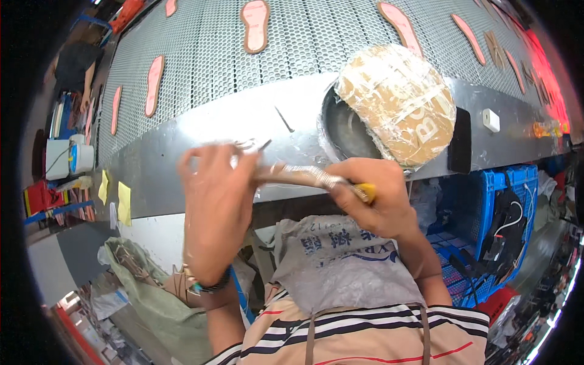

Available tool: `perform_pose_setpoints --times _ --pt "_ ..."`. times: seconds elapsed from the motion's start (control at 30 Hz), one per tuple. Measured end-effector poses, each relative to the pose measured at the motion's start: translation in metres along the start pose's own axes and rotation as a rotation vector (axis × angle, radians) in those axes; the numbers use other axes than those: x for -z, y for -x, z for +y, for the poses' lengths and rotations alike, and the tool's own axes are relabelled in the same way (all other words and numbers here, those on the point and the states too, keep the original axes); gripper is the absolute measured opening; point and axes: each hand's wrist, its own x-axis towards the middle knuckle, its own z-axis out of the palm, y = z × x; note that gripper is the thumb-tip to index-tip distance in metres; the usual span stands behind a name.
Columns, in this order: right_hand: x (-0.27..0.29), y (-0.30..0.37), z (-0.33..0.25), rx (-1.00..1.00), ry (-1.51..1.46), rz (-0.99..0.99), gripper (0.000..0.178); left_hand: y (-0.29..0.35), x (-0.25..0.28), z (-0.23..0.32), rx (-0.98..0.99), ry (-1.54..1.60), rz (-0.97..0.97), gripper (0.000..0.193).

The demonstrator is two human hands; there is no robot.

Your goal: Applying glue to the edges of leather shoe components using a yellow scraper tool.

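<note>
Over the near edge of the metal table, a narrow brown strip (298,176) with shiny, silvery patches stretches between my two hands. My left hand (216,194), smeared by motion, has its fingers curled at the strip's left end. My right hand (380,194) is closed round the other end, where a yellow tip (366,192) sticks out; whether tip and strip are one piece I cannot tell. Just beyond my right hand stands a dark round bowl (350,131), partly covered by a cardboard disc (398,103) wrapped in clear plastic. A thin dark pointed piece (284,119) lies left of the bowl.
Behind the table runs a perforated conveyor belt (207,67) carrying several pink insoles (255,24). A black phone-like slab (461,141) and white plug adapter (491,120) lie right of the bowl. A blue crate (486,213) sits lower right; a green sack (152,304) lower left.
</note>
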Motion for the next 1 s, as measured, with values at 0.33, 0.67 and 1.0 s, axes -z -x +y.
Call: perform_pose_setpoints --times 0.33,0.67,1.0 --pt "-0.017 0.008 -0.03 -0.54 -0.572 0.187 0.019 -0.001 -0.082 0.045 0.302 1.734 0.536 0.074" --pt "0.025 0.022 0.006 -0.38 0.127 0.22 0.021 0.032 -0.094 0.025 0.808 1.499 0.456 0.034" --pt "0.015 0.026 0.013 -0.439 0.12 0.283 0.015 0.03 -0.103 0.031 0.857 1.492 0.445 0.03"
